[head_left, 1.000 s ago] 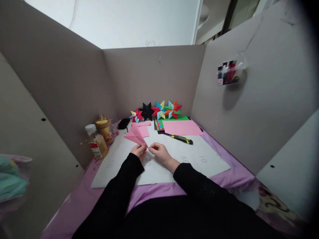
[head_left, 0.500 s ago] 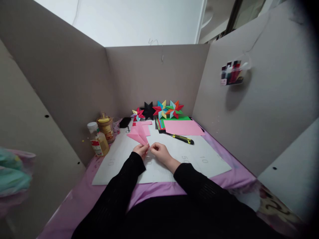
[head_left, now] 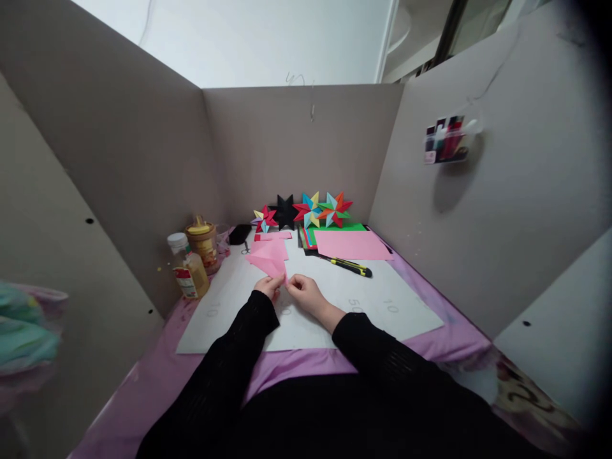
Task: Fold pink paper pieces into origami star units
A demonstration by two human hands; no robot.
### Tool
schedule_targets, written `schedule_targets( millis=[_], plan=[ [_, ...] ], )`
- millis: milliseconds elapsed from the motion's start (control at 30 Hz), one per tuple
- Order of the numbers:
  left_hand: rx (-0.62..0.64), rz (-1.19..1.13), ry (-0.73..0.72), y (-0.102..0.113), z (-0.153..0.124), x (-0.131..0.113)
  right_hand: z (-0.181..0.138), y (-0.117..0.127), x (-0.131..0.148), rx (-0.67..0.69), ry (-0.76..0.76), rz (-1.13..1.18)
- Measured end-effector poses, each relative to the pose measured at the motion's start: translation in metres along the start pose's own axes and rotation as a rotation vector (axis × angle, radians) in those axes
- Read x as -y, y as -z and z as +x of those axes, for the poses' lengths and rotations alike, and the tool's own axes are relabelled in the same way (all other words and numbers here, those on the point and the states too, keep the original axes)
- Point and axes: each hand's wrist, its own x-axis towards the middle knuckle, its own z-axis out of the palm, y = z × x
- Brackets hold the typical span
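Observation:
A folded pink sheet of paper (head_left: 266,260) is raised a little above the white board (head_left: 325,335), its wide end pointing away from me. My left hand (head_left: 269,287) is closed on the narrow near end of the sheet. Close beside it, my right hand (head_left: 306,292) pinches the tip of the same paper between thumb and forefinger. The exact fold at the fingertips is too small to make out. Behind the held sheet, another pink piece lies on the board, partly covered by it.
A black and yellow utility knife (head_left: 351,266) lies right of my hands, near a pink sheet (head_left: 354,245) on stacked coloured paper. Paper stars (head_left: 310,210) stand at the back panel. Scissors (head_left: 245,248), a glue bottle (head_left: 190,271) and a brown jar (head_left: 203,242) are left.
The folded paper has tilted lower, and its wide end has opened slightly. My right fingers have come in against its tip, where a small gap showed before.

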Motion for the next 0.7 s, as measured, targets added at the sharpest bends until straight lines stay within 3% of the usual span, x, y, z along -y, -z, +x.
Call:
schedule_targets(
  millis=[133,333,500,700],
  plan=[
    [-0.068,-0.096,-0.105,0.006,0.005,-0.009,-0.002,0.000,0.000,0.049,0.038,-0.021],
    [0.101,0.162,-0.117,0.002,-0.005,-0.009,0.004,0.010,0.004,-0.101,-0.020,0.186],
    [0.209,0.329,-0.162,0.001,-0.006,-0.004,0.010,0.014,0.002,-0.080,-0.126,0.332],
    [0.271,0.465,-0.285,0.004,-0.003,-0.001,0.010,0.013,-0.004,-0.097,-0.103,0.326]
  ],
)
